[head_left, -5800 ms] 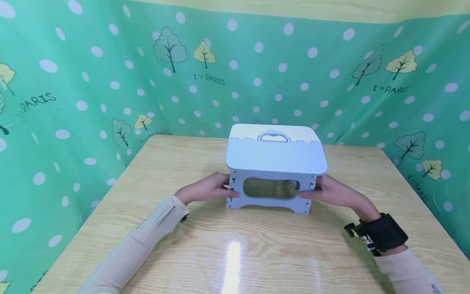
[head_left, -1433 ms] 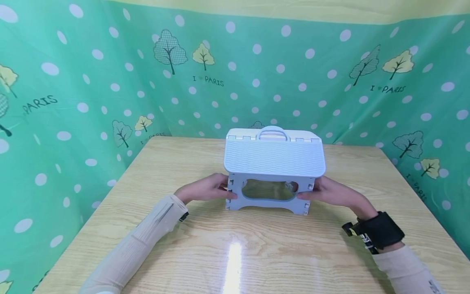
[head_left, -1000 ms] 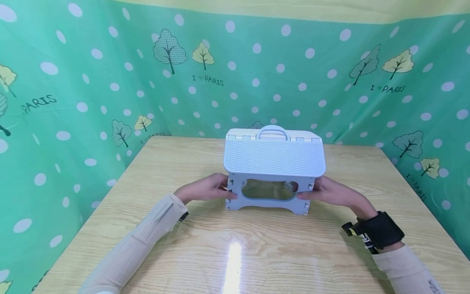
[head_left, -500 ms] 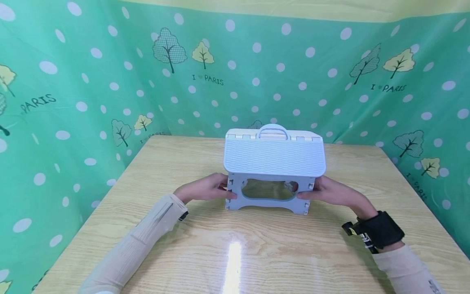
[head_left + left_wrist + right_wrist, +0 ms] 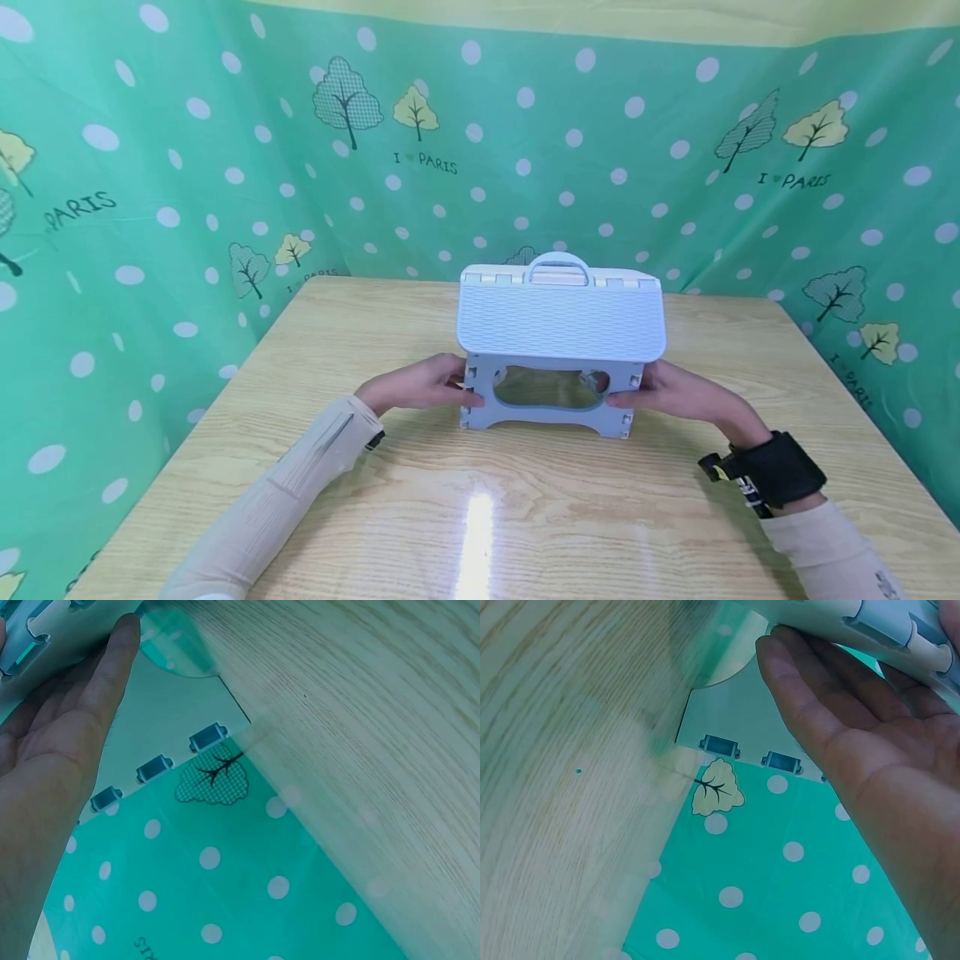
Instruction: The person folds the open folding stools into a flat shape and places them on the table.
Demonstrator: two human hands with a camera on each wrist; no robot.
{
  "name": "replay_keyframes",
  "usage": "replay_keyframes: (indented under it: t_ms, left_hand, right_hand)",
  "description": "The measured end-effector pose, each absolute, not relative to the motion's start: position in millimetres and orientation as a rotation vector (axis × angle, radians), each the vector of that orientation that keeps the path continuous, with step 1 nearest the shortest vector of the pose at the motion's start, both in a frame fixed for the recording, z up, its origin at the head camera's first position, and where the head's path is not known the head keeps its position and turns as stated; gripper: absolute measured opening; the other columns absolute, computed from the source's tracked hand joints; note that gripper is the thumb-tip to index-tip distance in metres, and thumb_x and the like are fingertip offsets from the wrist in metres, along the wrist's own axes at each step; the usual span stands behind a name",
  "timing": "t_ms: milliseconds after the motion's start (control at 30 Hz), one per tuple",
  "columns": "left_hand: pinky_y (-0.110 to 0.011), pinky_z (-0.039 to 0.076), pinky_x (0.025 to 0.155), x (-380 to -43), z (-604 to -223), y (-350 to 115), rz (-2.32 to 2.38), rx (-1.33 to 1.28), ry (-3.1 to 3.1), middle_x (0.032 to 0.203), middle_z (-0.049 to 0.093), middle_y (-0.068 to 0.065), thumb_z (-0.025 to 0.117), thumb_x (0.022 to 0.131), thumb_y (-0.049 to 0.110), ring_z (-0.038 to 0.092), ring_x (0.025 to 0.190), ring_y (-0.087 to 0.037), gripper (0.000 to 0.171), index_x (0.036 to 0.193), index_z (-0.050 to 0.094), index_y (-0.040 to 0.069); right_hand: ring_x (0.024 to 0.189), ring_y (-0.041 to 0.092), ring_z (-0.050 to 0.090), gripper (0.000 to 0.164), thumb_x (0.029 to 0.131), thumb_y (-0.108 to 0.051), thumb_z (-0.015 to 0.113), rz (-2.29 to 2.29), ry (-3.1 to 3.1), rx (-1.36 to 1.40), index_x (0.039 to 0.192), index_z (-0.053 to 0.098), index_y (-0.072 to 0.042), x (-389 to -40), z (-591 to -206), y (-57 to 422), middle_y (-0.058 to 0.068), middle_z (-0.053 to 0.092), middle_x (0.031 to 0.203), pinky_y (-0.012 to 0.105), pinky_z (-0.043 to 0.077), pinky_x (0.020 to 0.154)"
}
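Observation:
A pale blue folding step stool (image 5: 558, 321) stands on the wooden table, its textured top bent along the middle hinge so the front half slopes down toward me. The carry handle (image 5: 558, 258) sticks up at that hinge. At the left side my left hand (image 5: 420, 383) grips the front leg panel, thumb in front and fingers behind it. My right hand (image 5: 686, 390) grips the same panel from the right in the same way. In the left wrist view, fingers (image 5: 109, 675) lie behind the panel, and the rear leg panel (image 5: 161, 712) shows beyond them.
The wooden table (image 5: 360, 517) extends around the stool on all sides. A green dotted curtain (image 5: 480, 150) hangs close behind the table's far edge and along both sides. Black straps with small devices (image 5: 776, 471) sit on the wrists.
Since the earliest frame, the stool's flat top has bent at the hinge and the handle has risen. Both hands keep their places. Over the last second almost nothing has moved.

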State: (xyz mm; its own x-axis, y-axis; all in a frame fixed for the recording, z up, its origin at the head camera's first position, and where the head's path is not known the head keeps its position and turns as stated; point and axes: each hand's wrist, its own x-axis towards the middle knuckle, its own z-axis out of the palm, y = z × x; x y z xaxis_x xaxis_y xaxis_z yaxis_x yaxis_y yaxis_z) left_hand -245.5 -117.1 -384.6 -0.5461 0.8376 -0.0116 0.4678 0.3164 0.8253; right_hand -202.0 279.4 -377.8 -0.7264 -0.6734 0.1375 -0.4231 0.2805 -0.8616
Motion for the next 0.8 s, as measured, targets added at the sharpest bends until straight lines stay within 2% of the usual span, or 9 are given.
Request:
replay_keyframes:
  t_ms: [533, 667, 800]
  left_hand:
    - [-0.032, 0.055, 0.089, -247.2, -384.7, -117.5, 1.107, 1.163, 2.138, 0.118, 0.069, -0.001, 0.067, 0.097, 0.016, 0.066, 0.101, -0.015, 0.048, 0.139, 0.051, 0.000]
    - [-0.032, 0.055, 0.088, -247.0, -384.4, -117.5, 1.102, 1.169, 2.136, 0.118, 0.069, -0.002, 0.066, 0.097, 0.016, 0.066, 0.100, -0.015, 0.045, 0.137, 0.053, -0.001]
    - [-0.033, 0.055, 0.086, -246.6, -384.3, -117.6, 1.103, 1.173, 2.133, 0.118, 0.069, -0.004, 0.066, 0.097, 0.016, 0.066, 0.098, -0.015, 0.046, 0.137, 0.052, 0.000]
  right_hand:
    - [0.129, 0.037, 0.028, 0.099, 0.092, 0.000, 0.069, -1.440, 2.270, -1.014, 0.158, 0.001, -0.026, -202.1, -377.1, 278.2, 0.016, 0.010, 0.159, 0.034, 0.051, 0.088]
    - [0.120, 0.041, 0.038, 0.093, 0.093, 0.000, 0.067, -1.436, 2.250, -1.022, 0.157, 0.004, -0.022, -201.7, -377.8, 278.1, 0.020, 0.020, 0.151, 0.036, 0.053, 0.085]
    - [0.111, 0.037, 0.048, 0.086, 0.094, 0.001, 0.065, -1.425, 2.233, -1.029, 0.156, 0.007, -0.019, -201.9, -378.5, 278.7, 0.024, 0.032, 0.139, 0.037, 0.054, 0.083]
